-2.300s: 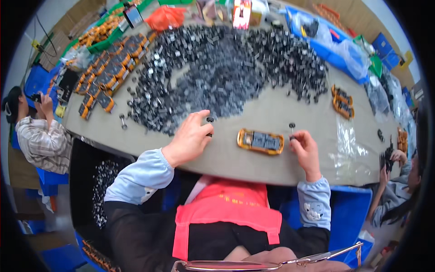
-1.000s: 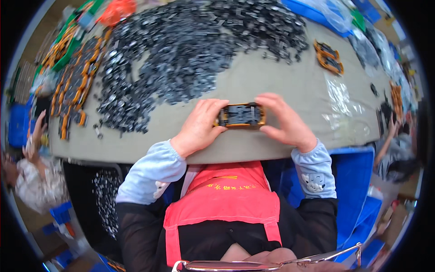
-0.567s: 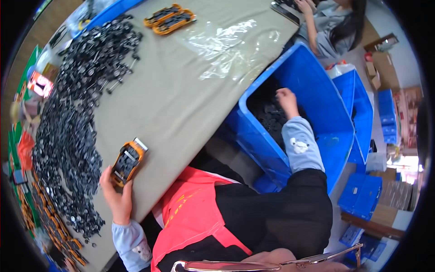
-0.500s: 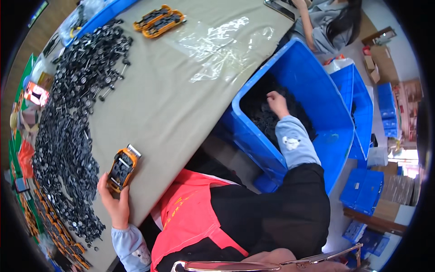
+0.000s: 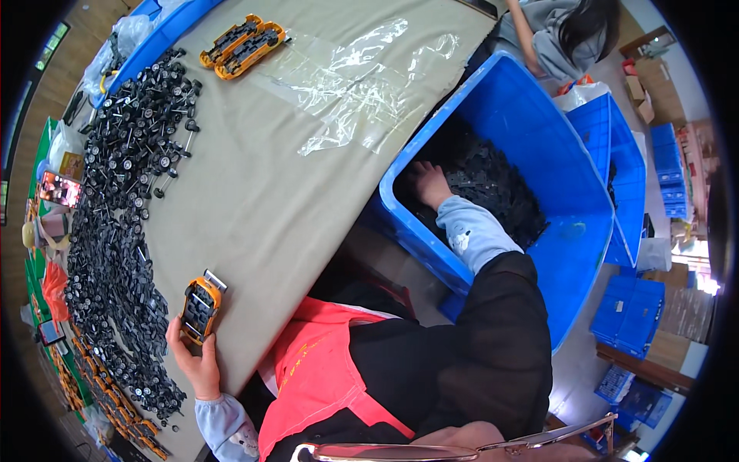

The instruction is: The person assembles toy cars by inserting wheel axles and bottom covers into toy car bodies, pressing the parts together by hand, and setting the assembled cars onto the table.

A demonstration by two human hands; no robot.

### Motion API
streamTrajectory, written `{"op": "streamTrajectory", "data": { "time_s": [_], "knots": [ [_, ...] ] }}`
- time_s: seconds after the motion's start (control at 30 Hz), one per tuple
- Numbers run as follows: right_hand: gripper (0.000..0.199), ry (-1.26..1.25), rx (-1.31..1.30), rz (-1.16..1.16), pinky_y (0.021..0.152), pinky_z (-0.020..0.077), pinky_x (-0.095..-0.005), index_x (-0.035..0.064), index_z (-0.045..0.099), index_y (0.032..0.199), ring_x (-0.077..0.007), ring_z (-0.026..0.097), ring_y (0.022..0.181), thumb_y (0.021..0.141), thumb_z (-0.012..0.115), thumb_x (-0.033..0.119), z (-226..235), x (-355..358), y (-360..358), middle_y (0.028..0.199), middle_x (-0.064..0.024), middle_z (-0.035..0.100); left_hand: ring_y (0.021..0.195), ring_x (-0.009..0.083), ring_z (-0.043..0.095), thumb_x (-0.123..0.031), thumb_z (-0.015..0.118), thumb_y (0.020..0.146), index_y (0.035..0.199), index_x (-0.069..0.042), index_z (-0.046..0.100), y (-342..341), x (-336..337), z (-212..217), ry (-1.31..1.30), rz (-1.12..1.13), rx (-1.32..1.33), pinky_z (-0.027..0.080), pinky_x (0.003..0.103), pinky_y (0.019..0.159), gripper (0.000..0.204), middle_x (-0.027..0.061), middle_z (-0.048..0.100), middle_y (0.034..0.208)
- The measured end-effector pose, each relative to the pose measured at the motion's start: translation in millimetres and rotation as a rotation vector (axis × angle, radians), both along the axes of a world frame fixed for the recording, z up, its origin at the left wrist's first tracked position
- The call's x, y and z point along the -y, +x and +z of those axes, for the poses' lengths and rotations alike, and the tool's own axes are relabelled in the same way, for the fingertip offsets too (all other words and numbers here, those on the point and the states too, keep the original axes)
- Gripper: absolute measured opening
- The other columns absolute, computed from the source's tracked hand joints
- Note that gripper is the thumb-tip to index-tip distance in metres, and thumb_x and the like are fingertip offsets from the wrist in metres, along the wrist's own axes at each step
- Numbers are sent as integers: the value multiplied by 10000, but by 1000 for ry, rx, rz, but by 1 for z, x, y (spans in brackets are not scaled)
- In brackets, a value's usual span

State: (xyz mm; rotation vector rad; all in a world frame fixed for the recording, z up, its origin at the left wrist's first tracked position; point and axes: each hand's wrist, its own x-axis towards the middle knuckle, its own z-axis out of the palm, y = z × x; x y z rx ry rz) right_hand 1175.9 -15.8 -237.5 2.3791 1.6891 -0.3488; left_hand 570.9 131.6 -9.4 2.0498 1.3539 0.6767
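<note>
On the table's near left part, my left hand (image 5: 198, 366) is closed around an orange toy car shell (image 5: 202, 309), which lies with its black underside up. A silvery bar sticks out at its far end. My right hand (image 5: 431, 186) reaches down into a deep blue bin (image 5: 531, 115) at the right, by the bin's left wall. Its fingers look apart over black plastic parts (image 5: 496, 185); dark shadow hides their tips, and I see nothing held in them.
A long heap of black wheels on axles (image 5: 131, 146) and small black pieces (image 5: 115, 285) runs along the table's left. Two orange toy cars (image 5: 250, 50) lie at the far side beside a clear plastic sheet (image 5: 354, 85). Another person (image 5: 554, 38) sits beyond the bin.
My right hand has moved left and lower inside the bin, toward its left wall, and its fingers have spread. My left hand still holds the toy car shell. The whole view has shifted slightly.
</note>
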Motion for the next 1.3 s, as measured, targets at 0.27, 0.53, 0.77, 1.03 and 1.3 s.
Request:
{"op": "streamTrajectory", "data": {
  "time_s": [0.27, 0.53, 0.77, 1.03, 1.3],
  "knots": [
    [545, -339, -128, 27, 1037, 443, -544, 187, 621, 1338, -350, 476, 1349, 833, 662, 386, 23, -28, -6, 1444, -120, 526, 1289, 271, 493, 4, 750, 775, 1436, -43, 457, -3, -2, -7, 61, -7, -24, 414, 329, 988, 725, 138, 494, 1421],
    [259, 204, -1023, -748, 616, 499, -277, 66, 706, 962, -117, 649, 751, 971, 584, 294, 137, 51, 57, 856, -31, 702, 1284, 285, 498, 20, 761, 755, 1431, -39, 458, -4, -1, -5, 72, -14, 24, 415, 332, 989, 744, 139, 508, 1402],
    [216, 677, -1045, -501, 634, 527, -301, 0, 700, 1063, -180, 659, 682, 965, 627, 179, 281, 6, -44, 806, -50, 701, 1267, 321, 511, 36, 765, 727, 1402, -36, 479, 0, 2, 0, 98, 14, 42, 413, 383, 1052, 737, 163, 522, 1361],
    [374, 548, -652, 192, 798, 545, -435, 15, 627, 1180, -374, 674, 883, 920, 700, 274, 324, -115, -205, 1042, -190, 672, 1208, 393, 530, -6, 824, 683, 1365, -37, 499, 9, -3, 0, 236, -71, 81, 445, 437, 1032, 756, 202, 550, 1298],
    [259, 683, -308, 739, 783, 541, -432, 50, 622, 1092, -369, 667, 918, 931, 670, 247, 299, -177, -188, 1060, -152, 670, 1210, 392, 524, -6, 827, 682, 1368, -30, 495, -6, -1, 9, 228, -37, 94, 435, 443, 1042, 762, 187, 557, 1303]
  ]
}}
